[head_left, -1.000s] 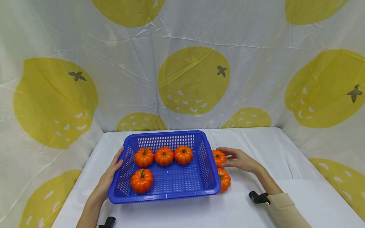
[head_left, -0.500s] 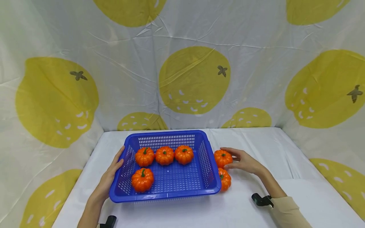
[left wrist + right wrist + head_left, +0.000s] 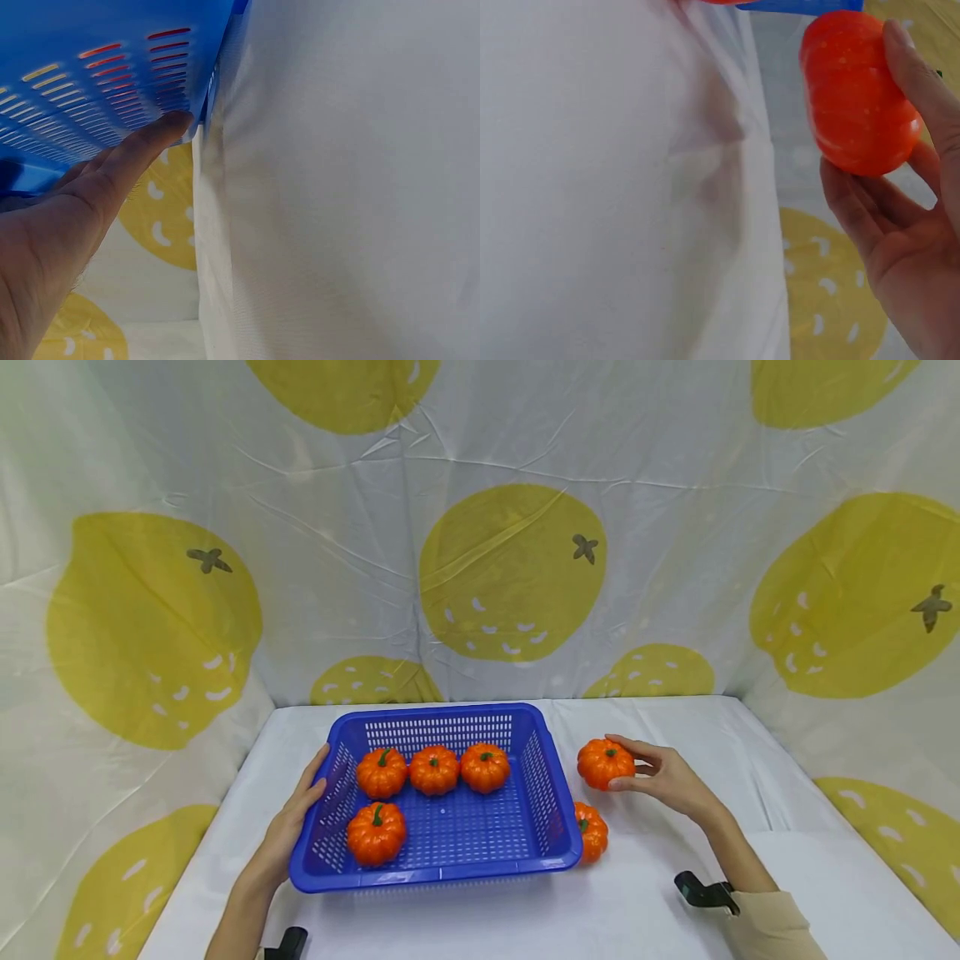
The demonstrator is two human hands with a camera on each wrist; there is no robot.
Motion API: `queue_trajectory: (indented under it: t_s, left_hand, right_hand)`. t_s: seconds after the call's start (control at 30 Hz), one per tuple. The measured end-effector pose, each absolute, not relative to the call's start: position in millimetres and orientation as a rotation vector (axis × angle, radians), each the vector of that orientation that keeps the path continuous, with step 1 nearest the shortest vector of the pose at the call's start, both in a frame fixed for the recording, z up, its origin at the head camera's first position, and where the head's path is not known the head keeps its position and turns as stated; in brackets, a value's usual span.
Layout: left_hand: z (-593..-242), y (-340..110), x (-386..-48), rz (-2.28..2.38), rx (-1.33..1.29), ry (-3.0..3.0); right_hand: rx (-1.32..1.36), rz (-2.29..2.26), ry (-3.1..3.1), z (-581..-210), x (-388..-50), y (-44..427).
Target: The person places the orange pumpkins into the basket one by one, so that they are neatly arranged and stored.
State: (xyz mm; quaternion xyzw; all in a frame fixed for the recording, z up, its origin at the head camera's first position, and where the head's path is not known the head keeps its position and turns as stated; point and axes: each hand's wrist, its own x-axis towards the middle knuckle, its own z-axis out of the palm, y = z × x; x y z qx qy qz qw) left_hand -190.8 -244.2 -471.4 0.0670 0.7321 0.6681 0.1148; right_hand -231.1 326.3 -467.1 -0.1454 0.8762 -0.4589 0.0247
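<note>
A small orange pumpkin is pinched in my right hand, thumb on one side and fingers on the other. The right wrist view shows the same pumpkin held above the table. My left hand holds the left side of a blue plastic basket, thumb at the rim. Along its slotted outer wall lies a finger in the left wrist view. Inside the basket sit several pumpkins, three across the back and one pumpkin at the front left. Another pumpkin rests outside, against the right wall.
A white cloth covers the table. Behind and at both sides hangs a pale curtain with large yellow fruit prints. Black wrist devices are worn on both arms.
My right hand has taken hold of the back pumpkin beside the basket, then lifted it and moved it right, away from the wall. The left hand and basket stay in place.
</note>
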Motion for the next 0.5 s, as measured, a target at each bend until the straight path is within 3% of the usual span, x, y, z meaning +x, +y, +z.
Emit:
queue_trajectory:
  t_s: [0.5]
  left_hand:
    - [-471, -244, -190, 1.957, 0.206, 2.152]
  right_hand:
    - [-0.402, -1.663, 2.647, -420, -216, 266]
